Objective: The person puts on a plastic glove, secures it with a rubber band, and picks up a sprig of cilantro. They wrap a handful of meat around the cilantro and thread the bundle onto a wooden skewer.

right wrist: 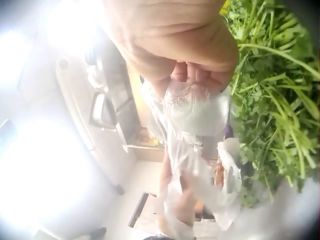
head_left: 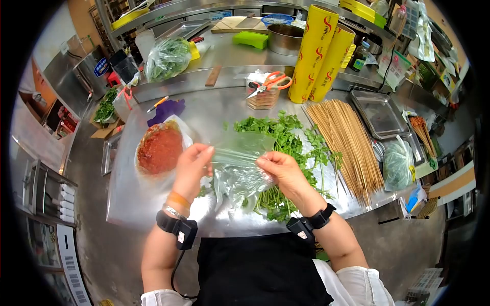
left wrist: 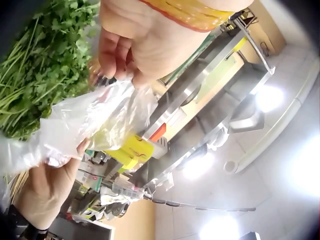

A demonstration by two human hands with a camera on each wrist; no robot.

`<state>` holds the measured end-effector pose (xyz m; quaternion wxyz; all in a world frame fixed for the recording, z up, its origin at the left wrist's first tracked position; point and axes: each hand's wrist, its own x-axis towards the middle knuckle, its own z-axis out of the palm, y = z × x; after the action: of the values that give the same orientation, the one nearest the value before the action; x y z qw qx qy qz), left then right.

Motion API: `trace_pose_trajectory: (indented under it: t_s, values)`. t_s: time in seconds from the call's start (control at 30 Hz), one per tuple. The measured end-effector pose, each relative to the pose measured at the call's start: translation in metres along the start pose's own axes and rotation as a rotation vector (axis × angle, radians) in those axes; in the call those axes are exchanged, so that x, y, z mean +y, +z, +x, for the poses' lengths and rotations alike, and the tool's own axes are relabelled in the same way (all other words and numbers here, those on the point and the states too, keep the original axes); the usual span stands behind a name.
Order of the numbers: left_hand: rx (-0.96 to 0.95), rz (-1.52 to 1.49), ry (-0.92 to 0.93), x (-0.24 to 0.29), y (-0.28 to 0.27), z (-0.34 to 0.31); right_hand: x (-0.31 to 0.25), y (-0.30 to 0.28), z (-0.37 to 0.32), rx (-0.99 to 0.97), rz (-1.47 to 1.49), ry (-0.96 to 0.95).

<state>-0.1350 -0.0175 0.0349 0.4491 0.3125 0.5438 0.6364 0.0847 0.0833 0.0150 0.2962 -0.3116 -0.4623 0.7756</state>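
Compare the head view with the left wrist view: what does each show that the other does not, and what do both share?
Only the head view shows the red paste and the black apron.

Only the left wrist view shows the lit ceiling lamps and a pale pipe.

Both show the left hand and right hand pinching the clear bag, with the green herbs nearby.

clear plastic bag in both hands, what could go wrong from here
The thin clear plastic bag, pinched by the left hand and right hand, might tear if pulled too hard.
Its loose folds overlap the leafy greens in the head view, so they could snag on stems.
The uncovered red paste sits beside the left hand in that view; a careless swing might smear it.
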Motion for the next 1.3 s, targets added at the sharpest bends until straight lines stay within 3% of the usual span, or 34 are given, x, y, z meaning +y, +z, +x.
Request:
trace_pose_trajectory:
  t_s: [0.33, 0.43, 0.5, 0.57, 0.63, 0.67, 0.77, 0.93, 1.03, 1.07, 1.17, 1.23, 1.3]
  values:
    - [0.033, 0.095, -0.028, -0.008, 0.000, -0.007, 0.002, -0.031, -0.018, 0.041, -0.113, -0.044]
    - [-0.026, 0.184, -0.054, 0.011, 0.001, -0.012, -0.011, -0.049, -0.021, 0.216, -0.227, -0.129]
    - [-0.107, 0.257, -0.062, 0.022, 0.003, -0.014, -0.029, -0.051, -0.022, 0.146, -0.301, -0.248]
    - [-0.223, 0.357, -0.059, 0.033, 0.008, -0.014, -0.047, -0.029, -0.024, -0.080, -0.504, -0.374]
    - [-0.292, 0.426, -0.061, 0.043, 0.017, -0.015, -0.048, -0.017, -0.017, -0.260, -0.670, -0.364]
    - [-0.326, 0.454, -0.057, 0.048, 0.021, -0.016, -0.045, -0.008, -0.015, -0.262, -0.669, -0.345]
    - [-0.393, 0.527, -0.002, 0.052, 0.017, -0.013, -0.034, -0.016, -0.002, -0.344, -0.470, -0.061]
    - [-0.360, 0.538, 0.073, 0.034, 0.008, 0.002, -0.032, -0.019, -0.011, -0.320, -0.417, -0.001]
    - [0.136, 0.997, 0.894, 0.029, 0.015, 0.000, -0.030, -0.015, -0.014, -0.122, -0.447, -0.094]
    - [0.160, 0.915, 0.808, 0.032, 0.016, -0.013, -0.026, -0.013, -0.014, -0.071, -0.418, -0.169]
    - [-0.122, 0.345, 0.270, 0.011, 0.032, -0.052, -0.031, 0.007, -0.027, -0.025, -0.427, -0.246]
    - [-0.171, 0.231, 0.152, -0.002, 0.052, -0.062, -0.025, 0.019, -0.032, -0.025, -0.539, -0.289]
    - [-0.105, 0.005, 0.049, -0.019, 0.063, -0.063, -0.017, 0.028, -0.034, -0.037, -0.708, -0.384]
